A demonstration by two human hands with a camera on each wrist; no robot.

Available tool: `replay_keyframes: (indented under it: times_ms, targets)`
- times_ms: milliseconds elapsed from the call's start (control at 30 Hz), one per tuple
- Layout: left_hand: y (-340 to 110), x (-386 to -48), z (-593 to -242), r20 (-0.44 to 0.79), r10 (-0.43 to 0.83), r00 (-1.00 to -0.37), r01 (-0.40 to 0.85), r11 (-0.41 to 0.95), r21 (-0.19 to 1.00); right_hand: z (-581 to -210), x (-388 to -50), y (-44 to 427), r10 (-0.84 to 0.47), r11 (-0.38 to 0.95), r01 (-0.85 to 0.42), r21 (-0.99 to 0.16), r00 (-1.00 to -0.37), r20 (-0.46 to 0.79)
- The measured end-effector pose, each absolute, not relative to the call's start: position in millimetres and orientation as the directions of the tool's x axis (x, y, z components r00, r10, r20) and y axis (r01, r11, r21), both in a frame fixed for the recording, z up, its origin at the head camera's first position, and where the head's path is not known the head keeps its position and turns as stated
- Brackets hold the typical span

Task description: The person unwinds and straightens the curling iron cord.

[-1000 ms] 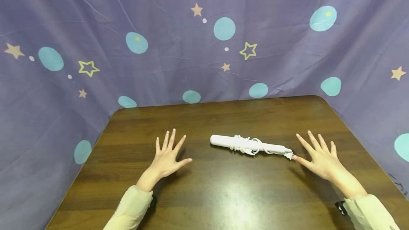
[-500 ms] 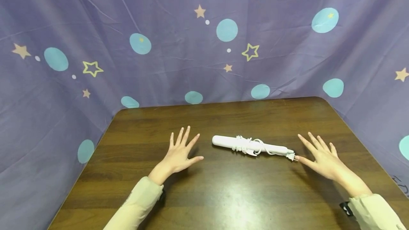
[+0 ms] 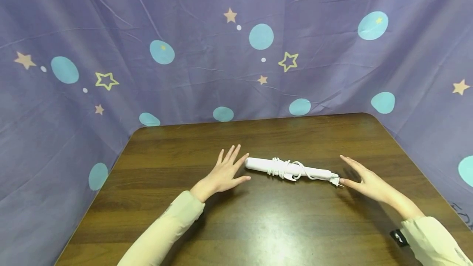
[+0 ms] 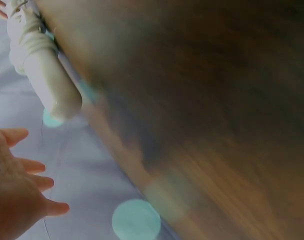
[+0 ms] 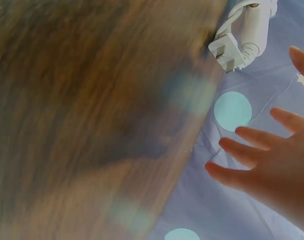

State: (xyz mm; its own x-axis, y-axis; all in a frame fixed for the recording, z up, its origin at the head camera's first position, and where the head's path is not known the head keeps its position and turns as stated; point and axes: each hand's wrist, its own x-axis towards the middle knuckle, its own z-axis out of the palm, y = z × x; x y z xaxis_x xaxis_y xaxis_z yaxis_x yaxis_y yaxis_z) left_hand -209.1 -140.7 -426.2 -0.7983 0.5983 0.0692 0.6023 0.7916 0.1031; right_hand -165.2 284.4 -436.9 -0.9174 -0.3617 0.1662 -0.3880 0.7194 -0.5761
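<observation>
A white wand-shaped appliance [image 3: 258, 164], looking like a hair curling iron, lies across the middle of the table with its white cord [image 3: 281, 168] wound round it. Its two-pronged plug [image 3: 334, 180] sits by the right end. My left hand [image 3: 223, 175] hovers beside the rounded left end, fingers spread and holding nothing. Past the plug is my right hand [image 3: 371, 186], thumb tip close to the prongs; whether it touches them I cannot tell. In the left wrist view the rounded end [image 4: 54, 87] lies beyond the left fingers. The right wrist view has the plug [image 5: 227, 52] apart from the right fingers.
The brown wooden table [image 3: 192, 233] has rounded far corners. A purple curtain [image 3: 207, 69] with stars and blue dots hangs behind it and along both sides. A small black item [image 3: 399, 237] shows at the right sleeve.
My left hand has moved right, up to the rounded end of the curling iron. My right hand has turned more edge-on, its fingers closer together. The curling iron stays put.
</observation>
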Motion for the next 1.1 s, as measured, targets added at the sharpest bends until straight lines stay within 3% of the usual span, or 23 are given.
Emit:
replay_keyframes:
  times_ms: [567,1100]
  targets:
    - [-100.9,-228.7,-428.8,0.124,0.730,-0.672,0.740,0.665,0.097,-449.2,-180.6,275.0,-0.463,0.515,-0.361,-0.777,-0.881,0.103]
    - [-84.9,-235.3,-436.3,0.101,0.726,-0.680,0.733,0.678,0.054,-454.4,-189.8,272.9,-0.485,0.517,-0.332,-0.789,-0.873,0.050]
